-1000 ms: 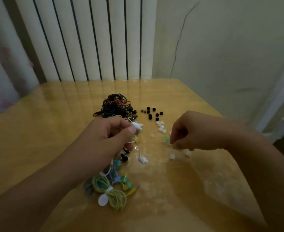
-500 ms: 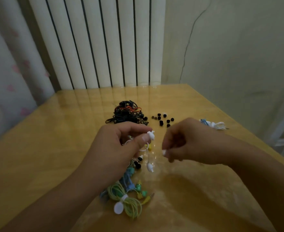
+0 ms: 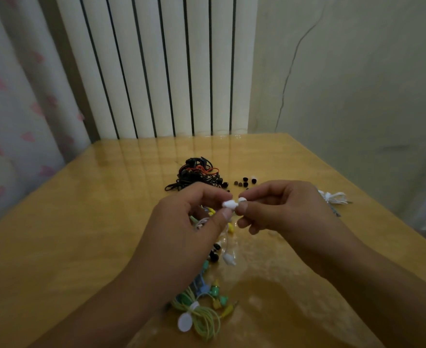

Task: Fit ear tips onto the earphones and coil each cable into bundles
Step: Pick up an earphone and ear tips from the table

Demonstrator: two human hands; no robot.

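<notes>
Head view: white earbud [image 3: 229,204] lengthwise left-right, nozzle toward right hand [image 3: 282,209].

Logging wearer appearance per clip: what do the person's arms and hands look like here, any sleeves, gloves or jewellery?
Both forearms are bare to the frame edge: no sleeves show. The left hand and right hand wear no gloves, rings or watch that I can see. Fingernails are short and unpainted.

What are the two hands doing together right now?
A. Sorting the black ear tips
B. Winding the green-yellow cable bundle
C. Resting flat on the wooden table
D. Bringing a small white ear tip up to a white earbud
D: the left hand pinches the white earbud while the right hand holds a small white ear tip right against it, above the glossy wooden table.
</notes>
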